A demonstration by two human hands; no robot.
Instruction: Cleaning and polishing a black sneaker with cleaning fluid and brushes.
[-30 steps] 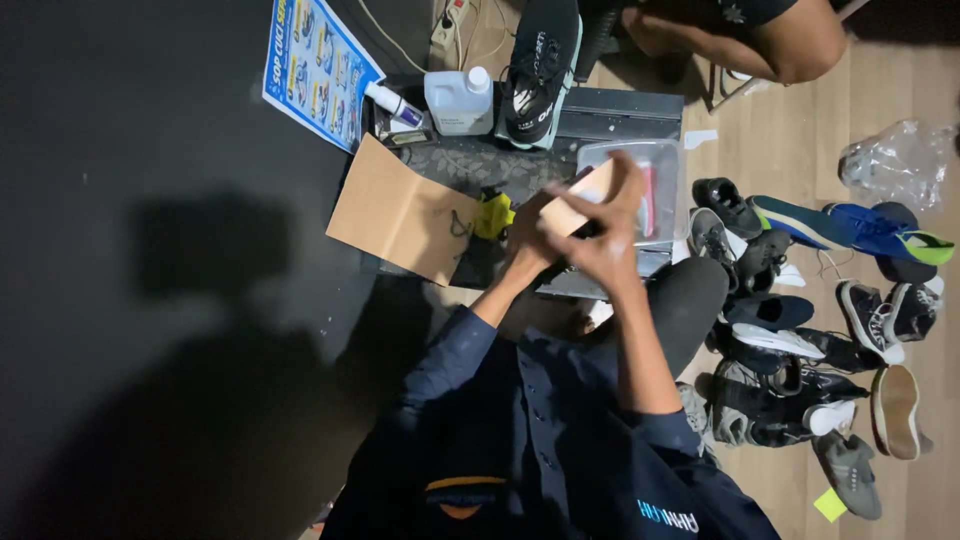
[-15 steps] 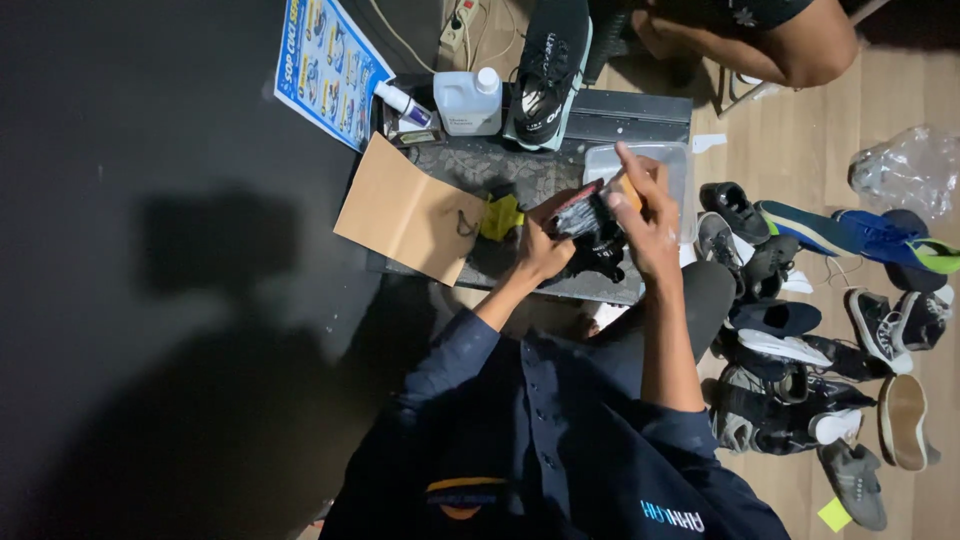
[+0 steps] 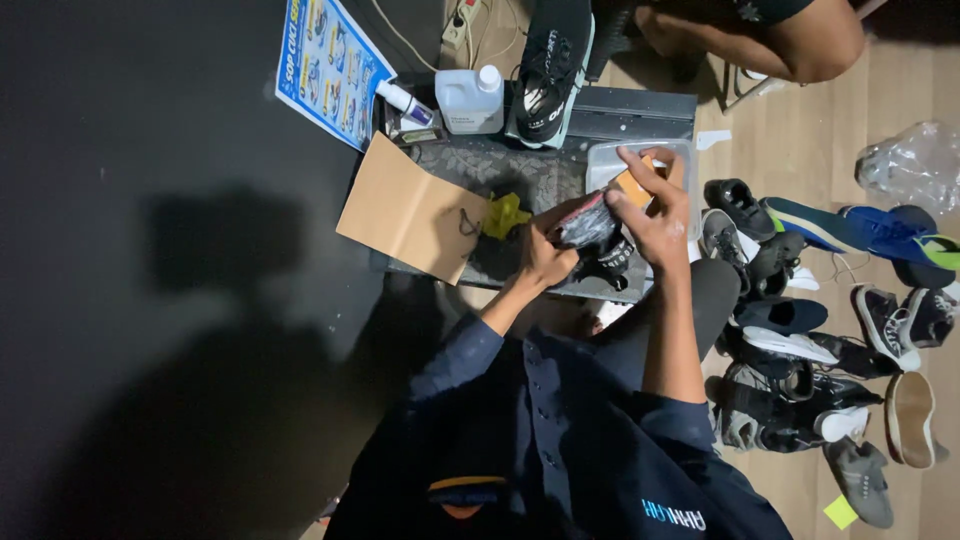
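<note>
My left hand (image 3: 548, 257) grips a dark shoe (image 3: 597, 240) over the low patterned work mat (image 3: 500, 180). My right hand (image 3: 655, 205) holds a small orange-brown block, probably a sponge or brush (image 3: 632, 184), against the top of that shoe, just beside a clear plastic tub (image 3: 610, 160). A yellow cloth (image 3: 505, 214) lies on the mat to the left of my hands.
A brown paper bag (image 3: 410, 210), a white jug (image 3: 470, 100), a tube (image 3: 405, 100), a black sneaker (image 3: 548, 65) and a blue leaflet (image 3: 330, 65) lie at the far side. Several shoes and sandals (image 3: 800, 330) crowd the wooden floor on the right. Another person's leg (image 3: 770, 40) is at top.
My hands have lowered from a raised position onto the shoe at the mat. The right hand now presses the orange-brown block on it beside the tub.
</note>
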